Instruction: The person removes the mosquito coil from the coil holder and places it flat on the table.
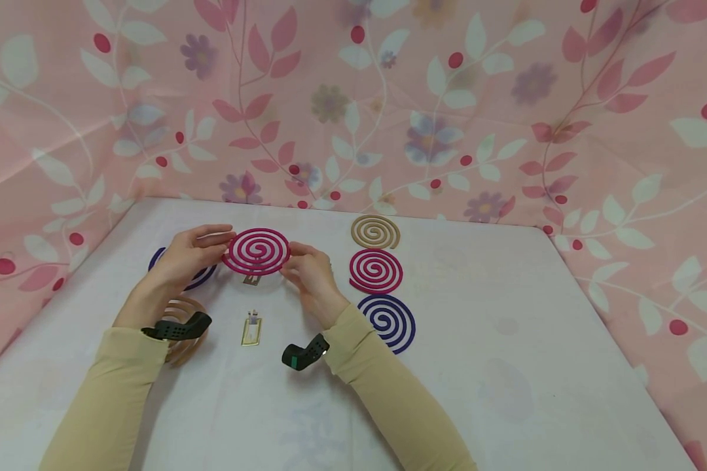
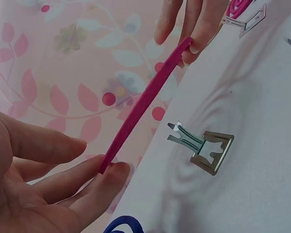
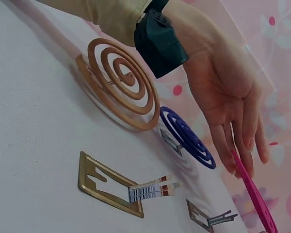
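A pink mosquito coil (image 1: 260,251) is held level above the table between both hands. My left hand (image 1: 184,261) pinches its left edge; in the left wrist view the coil (image 2: 143,104) appears edge-on. My right hand (image 1: 313,278) pinches the opposite edge. Beneath the coil, a metal coil stand (image 2: 212,153) rests on the cloth with its prongs raised. A second metal stand (image 1: 251,329) lies nearer me. Under the left arm are a blue coil (image 3: 186,138) and a brown coil (image 3: 120,82), both raised off the cloth.
On the right side, a tan coil (image 1: 375,232), another pink coil (image 1: 376,271) and a blue coil (image 1: 387,323) form a row; the right forearm partly covers the blue one. White cloth (image 1: 507,392) covers the table, and a flowered curtain (image 1: 353,131) hangs behind.
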{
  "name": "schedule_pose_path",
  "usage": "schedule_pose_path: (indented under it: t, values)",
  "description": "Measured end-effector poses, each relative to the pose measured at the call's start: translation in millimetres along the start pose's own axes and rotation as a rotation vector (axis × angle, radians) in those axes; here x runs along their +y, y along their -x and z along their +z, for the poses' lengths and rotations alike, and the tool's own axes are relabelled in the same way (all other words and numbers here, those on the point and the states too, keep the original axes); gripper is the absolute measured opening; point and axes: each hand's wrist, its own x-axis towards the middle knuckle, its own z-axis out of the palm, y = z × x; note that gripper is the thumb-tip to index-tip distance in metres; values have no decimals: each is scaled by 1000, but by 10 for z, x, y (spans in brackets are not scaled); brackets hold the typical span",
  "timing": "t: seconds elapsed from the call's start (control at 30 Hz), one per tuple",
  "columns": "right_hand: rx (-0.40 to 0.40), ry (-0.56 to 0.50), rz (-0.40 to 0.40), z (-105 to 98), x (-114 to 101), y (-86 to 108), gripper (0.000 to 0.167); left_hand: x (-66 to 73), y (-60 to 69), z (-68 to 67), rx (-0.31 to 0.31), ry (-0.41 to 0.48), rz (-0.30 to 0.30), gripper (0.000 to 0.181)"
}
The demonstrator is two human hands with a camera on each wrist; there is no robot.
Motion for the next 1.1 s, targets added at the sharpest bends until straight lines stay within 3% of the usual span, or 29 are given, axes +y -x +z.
schedule_pose_path:
  t: [0.4,0.87,1.1]
  values:
    - [-3,1,-39,-43,-150,2,42,95,39,52,89,74,21,59]
    - [-22,-29,-130,-104,-290,0,37,206,50,113,112,266,14,61]
    - [-9,-51,-134,-143,-315,-23,34,233,69,177,117,348,73,56]
